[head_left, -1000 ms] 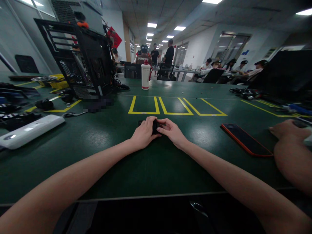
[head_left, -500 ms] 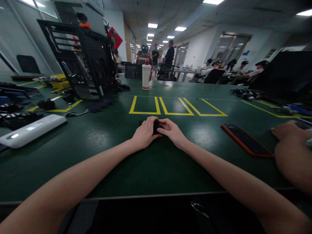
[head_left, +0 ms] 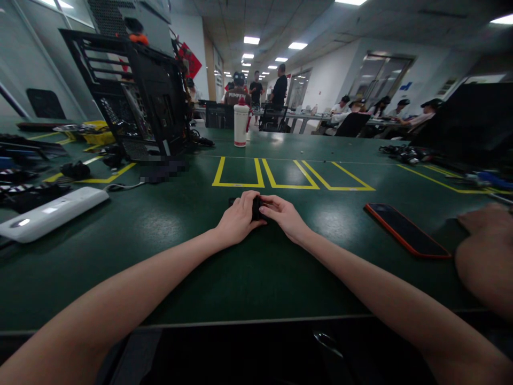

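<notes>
Near the middle of the green table (head_left: 192, 278), my left hand (head_left: 239, 218) is wrapped over a small black object (head_left: 256, 207). Most of that object is covered by my fingers, and I cannot tell its kind. One dark end shows past the left hand's knuckles, the other between my two hands. My right hand (head_left: 282, 215) meets it from the right, thumb and fingers pinched at its right end. Both forearms rest low over the table's front edge. Just beyond my hands, yellow tape outlines (head_left: 290, 187) mark the tabletop.
A white power strip (head_left: 56, 214) lies left, below an open black computer case (head_left: 140, 96). A white bottle (head_left: 240, 125) stands at the back. To the right are an orange-edged phone (head_left: 406, 230) and another person's arm (head_left: 487, 251). Cables (head_left: 404, 154) lie farther back.
My right thumb has shifted slightly upward against the black object's end; my left hand keeps its place. The other person's hand at the right has drawn back a little to the right.
</notes>
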### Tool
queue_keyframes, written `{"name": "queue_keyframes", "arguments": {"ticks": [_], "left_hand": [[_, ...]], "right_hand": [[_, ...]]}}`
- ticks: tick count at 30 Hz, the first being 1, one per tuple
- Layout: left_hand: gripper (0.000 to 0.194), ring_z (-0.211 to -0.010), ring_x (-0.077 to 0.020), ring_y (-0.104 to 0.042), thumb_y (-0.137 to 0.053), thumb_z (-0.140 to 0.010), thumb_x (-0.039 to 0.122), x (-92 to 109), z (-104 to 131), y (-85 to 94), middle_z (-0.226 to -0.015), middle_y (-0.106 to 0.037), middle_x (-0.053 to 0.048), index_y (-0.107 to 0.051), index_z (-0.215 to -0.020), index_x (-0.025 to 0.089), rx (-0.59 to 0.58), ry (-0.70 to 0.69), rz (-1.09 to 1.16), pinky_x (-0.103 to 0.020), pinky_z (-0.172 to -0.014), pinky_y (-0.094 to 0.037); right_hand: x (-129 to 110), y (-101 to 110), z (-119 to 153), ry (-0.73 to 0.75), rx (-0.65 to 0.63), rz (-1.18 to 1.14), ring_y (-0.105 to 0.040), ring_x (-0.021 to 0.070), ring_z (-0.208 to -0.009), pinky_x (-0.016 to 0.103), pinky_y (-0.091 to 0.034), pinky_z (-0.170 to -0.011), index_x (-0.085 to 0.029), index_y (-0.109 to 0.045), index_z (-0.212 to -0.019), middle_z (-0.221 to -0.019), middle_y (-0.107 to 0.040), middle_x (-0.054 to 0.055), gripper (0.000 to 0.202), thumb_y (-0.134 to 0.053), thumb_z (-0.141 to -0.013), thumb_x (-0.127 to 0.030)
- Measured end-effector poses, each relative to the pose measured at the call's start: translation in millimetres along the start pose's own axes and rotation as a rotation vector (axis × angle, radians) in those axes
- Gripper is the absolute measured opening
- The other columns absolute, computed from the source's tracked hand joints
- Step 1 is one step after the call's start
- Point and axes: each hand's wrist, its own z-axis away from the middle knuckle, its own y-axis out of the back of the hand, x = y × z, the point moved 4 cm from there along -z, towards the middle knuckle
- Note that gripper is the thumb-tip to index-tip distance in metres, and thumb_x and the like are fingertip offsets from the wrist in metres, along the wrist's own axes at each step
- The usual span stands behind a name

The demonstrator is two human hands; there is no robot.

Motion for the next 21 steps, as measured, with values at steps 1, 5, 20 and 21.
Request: {"name": "queue_keyframes", "arguments": {"ticks": [1, 5, 20, 21], "left_hand": [[0.061, -0.107, -0.0281, -0.048, -0.062, -0.072, 0.034, -0.4, 0.2, 0.0, -0.118, -0.042, -0.012, -0.026, -0.118, 0.018, 0.0, 0.001, 0.004, -0.044, -0.08, -0.048], [0.062, -0.108, -0.0283, -0.048, -0.062, -0.072, 0.034, -0.8, 0.4, 0.2, -0.12, -0.042, -0.013, -0.026, -0.119, 0.018, 0.002, 0.005, -0.001, -0.044, -0.08, -0.048], [0.059, -0.106, -0.0277, -0.049, -0.062, -0.073, 0.033, 0.5, 0.6, 1.5, -0.118, -0.042, -0.013, -0.026, -0.118, 0.017, -0.001, 0.013, -0.004, -0.044, -0.082, -0.047], [0.059, -0.106, -0.0278, -0.049, -0.062, -0.073, 0.032, 0.5, 0.5, 1.3, -0.118, -0.042, -0.013, -0.026, -0.118, 0.017, 0.0, 0.012, -0.009, -0.044, -0.082, -0.047]], "right_hand": [[-0.1, 0.1, 0.8, 0.002, -0.011, -0.005, -0.052, 0.0155, -0.106, 0.036, -0.036, -0.099, -0.021, -0.057, -0.098, -0.106, -0.059, 0.002, 0.03, -0.064, -0.069, -0.017], [-1.7, 0.4, 3.6, 0.014, -0.014, -0.009, -0.054, 0.0157, -0.102, 0.035, -0.039, -0.094, -0.021, -0.057, -0.09, -0.1, -0.059, 0.0, 0.027, -0.067, -0.065, -0.015], [-1.9, -1.6, 2.9, 0.031, -0.045, 0.037, -0.049, 0.0181, -0.112, 0.038, -0.037, -0.099, -0.022, -0.056, -0.099, -0.108, -0.057, 0.002, 0.034, -0.064, -0.067, -0.013], [-2.0, -1.5, 3.3, 0.033, -0.041, 0.033, -0.05, 0.0178, -0.111, 0.037, -0.038, -0.098, -0.022, -0.056, -0.097, -0.107, -0.058, 0.001, 0.033, -0.065, -0.067, -0.014]]}}
